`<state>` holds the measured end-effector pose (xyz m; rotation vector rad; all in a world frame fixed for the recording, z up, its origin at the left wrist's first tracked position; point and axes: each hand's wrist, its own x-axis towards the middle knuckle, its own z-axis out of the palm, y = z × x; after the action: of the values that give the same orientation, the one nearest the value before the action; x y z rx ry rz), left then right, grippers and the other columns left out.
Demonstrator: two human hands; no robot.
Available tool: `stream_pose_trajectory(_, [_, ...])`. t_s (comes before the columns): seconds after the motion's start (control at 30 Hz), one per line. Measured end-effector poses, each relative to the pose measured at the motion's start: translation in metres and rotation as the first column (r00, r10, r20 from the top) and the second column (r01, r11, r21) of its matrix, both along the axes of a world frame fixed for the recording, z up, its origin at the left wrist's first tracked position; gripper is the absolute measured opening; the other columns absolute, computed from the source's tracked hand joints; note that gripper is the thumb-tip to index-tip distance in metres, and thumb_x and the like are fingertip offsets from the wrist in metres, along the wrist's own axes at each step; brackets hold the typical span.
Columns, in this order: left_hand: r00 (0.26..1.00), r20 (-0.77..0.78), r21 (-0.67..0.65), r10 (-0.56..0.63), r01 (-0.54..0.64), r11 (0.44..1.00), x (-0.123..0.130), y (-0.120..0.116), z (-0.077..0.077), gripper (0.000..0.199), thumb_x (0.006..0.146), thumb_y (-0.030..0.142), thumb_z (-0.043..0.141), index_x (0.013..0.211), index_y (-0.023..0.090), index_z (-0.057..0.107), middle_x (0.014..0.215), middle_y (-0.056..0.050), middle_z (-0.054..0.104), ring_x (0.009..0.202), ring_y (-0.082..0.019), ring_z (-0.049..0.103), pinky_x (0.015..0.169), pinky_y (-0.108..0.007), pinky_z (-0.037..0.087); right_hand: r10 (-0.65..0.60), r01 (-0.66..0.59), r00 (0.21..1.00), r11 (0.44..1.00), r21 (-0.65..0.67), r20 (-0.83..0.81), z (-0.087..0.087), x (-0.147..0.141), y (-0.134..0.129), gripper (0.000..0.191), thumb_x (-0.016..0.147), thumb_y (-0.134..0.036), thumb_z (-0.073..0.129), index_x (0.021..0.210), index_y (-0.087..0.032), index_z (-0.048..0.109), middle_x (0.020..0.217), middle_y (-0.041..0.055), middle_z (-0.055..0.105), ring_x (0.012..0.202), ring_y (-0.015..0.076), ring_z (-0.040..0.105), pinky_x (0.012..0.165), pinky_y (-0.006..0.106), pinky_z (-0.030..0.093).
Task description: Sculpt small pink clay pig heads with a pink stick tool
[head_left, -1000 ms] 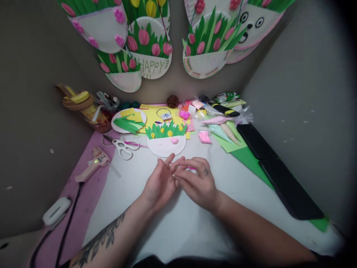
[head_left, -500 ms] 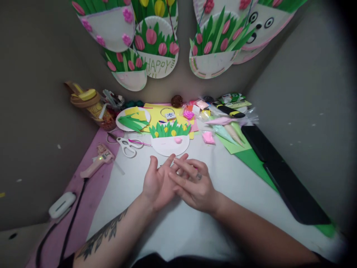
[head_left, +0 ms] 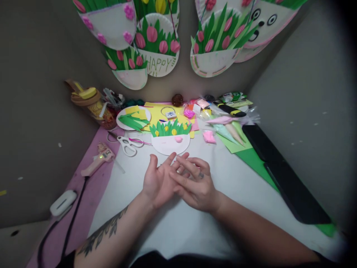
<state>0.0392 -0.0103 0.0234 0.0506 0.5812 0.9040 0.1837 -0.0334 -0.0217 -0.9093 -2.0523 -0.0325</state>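
My left hand (head_left: pixel 158 184) is turned palm up, its thumb and fingers stretched out. Across its palm and fingers lies my right hand (head_left: pixel 199 186), palm down, with the fingers extended and a little apart. Whether something small sits between the two hands is hidden. Just beyond the fingertips rests a white half-round paper plate (head_left: pixel 164 145) with green paper grass (head_left: pixel 167 129) and small yellow flowers along its top. A small pink lump (head_left: pixel 178 139) is stuck on the plate's front. To the right of it is a bag of pink clay (head_left: pixel 209 136).
White scissors (head_left: pixel 128 145) and a pink glue gun (head_left: pixel 99 160) lie on the left, near a lidded cup (head_left: pixel 93 106). Piping bags (head_left: pixel 227 132), green paper (head_left: pixel 256 167) and a long black object (head_left: pixel 290 182) are on the right. Decorated plates (head_left: pixel 217 63) hang on the wall.
The right hand has shifted very slightly over the left palm. The whole view has moved a little; the things on the table stay as they were.
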Motion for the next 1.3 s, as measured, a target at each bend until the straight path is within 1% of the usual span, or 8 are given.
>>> stream_pose_trajectory(0.13, [1.0, 0.008, 0.0, -0.004, 0.004, 1.0, -0.0002, 0.0001, -0.0006, 0.066, 0.089, 0.066, 0.027, 0.128, 0.016, 0.045, 0.14, -0.016, 0.049, 0.127, -0.03, 0.049, 0.102, -0.043, 0.039, 0.046, -0.046, 0.999, 0.998, 0.035, -0.004, -0.0008, -0.0012, 0.0004, 0.04, 0.081, -0.042, 0.064, 0.119, -0.03, 0.063, 0.141, 0.0042, 0.05, 0.116, 0.0277, 0.046, 0.091, 0.046, 0.045])
stream_pose_trajectory(0.27, [1.0, 0.011, 0.004, -0.02, 0.02, 1.0, -0.0002, -0.0001, -0.0009, 0.066, 0.089, 0.066, 0.027, 0.129, 0.016, 0.045, 0.141, -0.017, 0.048, 0.127, -0.031, 0.048, 0.1, -0.045, 0.04, -0.018, 0.018, 1.0, 0.999, 0.029, 0.003, -0.0022, -0.0017, 0.0004, 0.043, 0.081, -0.045, 0.065, 0.121, -0.032, 0.062, 0.141, 0.0034, 0.05, 0.119, 0.0289, 0.042, 0.091, 0.047, 0.044])
stream_pose_trajectory(0.37, [1.0, 0.017, 0.009, 0.004, -0.004, 1.0, -0.0003, 0.0005, -0.0007, 0.065, 0.089, 0.066, 0.028, 0.127, 0.016, 0.046, 0.141, -0.017, 0.048, 0.126, -0.03, 0.05, 0.099, -0.044, 0.041, 0.015, -0.016, 1.0, 0.998, 0.065, 0.004, -0.0023, -0.0014, 0.0002, 0.043, 0.08, -0.05, 0.065, 0.119, -0.032, 0.063, 0.141, 0.0033, 0.05, 0.117, 0.0278, 0.043, 0.091, 0.045, 0.045])
stream_pose_trajectory(0.53, [1.0, 0.009, 0.003, 0.001, -0.001, 1.0, -0.0008, 0.0017, -0.0001, 0.068, 0.089, 0.066, 0.026, 0.127, 0.013, 0.046, 0.139, -0.018, 0.049, 0.122, -0.031, 0.052, 0.097, -0.044, 0.043, -0.032, 0.031, 0.999, 0.997, 0.074, 0.005, -0.0008, -0.0012, 0.001, 0.04, 0.081, -0.043, 0.065, 0.119, -0.031, 0.064, 0.14, 0.0046, 0.051, 0.117, 0.0285, 0.042, 0.091, 0.046, 0.044])
stream_pose_trajectory(0.87, [0.999, 0.009, 0.015, 0.03, -0.031, 0.999, -0.001, 0.0015, 0.0014, 0.069, 0.089, 0.065, 0.027, 0.134, 0.014, 0.041, 0.14, -0.017, 0.049, 0.126, -0.03, 0.049, 0.098, -0.044, 0.043, -0.008, 0.008, 1.0, 0.997, 0.081, 0.002, -0.0008, -0.0032, 0.0005, 0.039, 0.082, -0.045, 0.064, 0.119, -0.035, 0.063, 0.134, 0.0006, 0.057, 0.116, 0.0277, 0.042, 0.09, 0.044, 0.041])
stream_pose_trajectory(1.03, [1.0, 0.012, 0.008, 0.021, -0.021, 1.0, -0.002, 0.0019, 0.0006, 0.069, 0.09, 0.065, 0.027, 0.134, 0.013, 0.041, 0.14, -0.017, 0.049, 0.128, -0.03, 0.048, 0.098, -0.043, 0.044, -0.063, 0.057, 0.997, 0.992, 0.113, 0.048, 0.0009, -0.0041, 0.0004, 0.036, 0.084, -0.04, 0.06, 0.119, -0.032, 0.063, 0.134, 0.0024, 0.056, 0.117, 0.0276, 0.041, 0.089, 0.044, 0.042])
stream_pose_trajectory(1.17, [0.999, 0.018, 0.015, 0.033, -0.033, 0.999, -0.0023, 0.0021, 0.0006, 0.07, 0.09, 0.065, 0.025, 0.134, 0.013, 0.042, 0.141, -0.017, 0.049, 0.128, -0.029, 0.048, 0.099, -0.042, 0.044, -0.027, 0.019, 0.998, 0.991, 0.135, 0.058, 0.0019, -0.0044, 0.0005, 0.033, 0.083, -0.04, 0.061, 0.114, -0.029, 0.066, 0.135, 0.003, 0.055, 0.116, 0.0281, 0.041, 0.088, 0.044, 0.043])
stream_pose_trajectory(1.3, [1.0, 0.008, 0.018, 0.025, -0.026, 1.0, -0.0021, 0.002, 0.0015, 0.071, 0.09, 0.065, 0.025, 0.135, 0.012, 0.04, 0.14, -0.017, 0.05, 0.126, -0.03, 0.05, 0.098, -0.042, 0.044, -0.051, 0.045, 0.998, 0.992, 0.118, 0.047, 0.0027, -0.0051, 0.001, 0.033, 0.082, -0.034, 0.061, 0.114, -0.028, 0.066, 0.136, 0.0054, 0.053, 0.119, 0.0291, 0.04, 0.089, 0.045, 0.043])
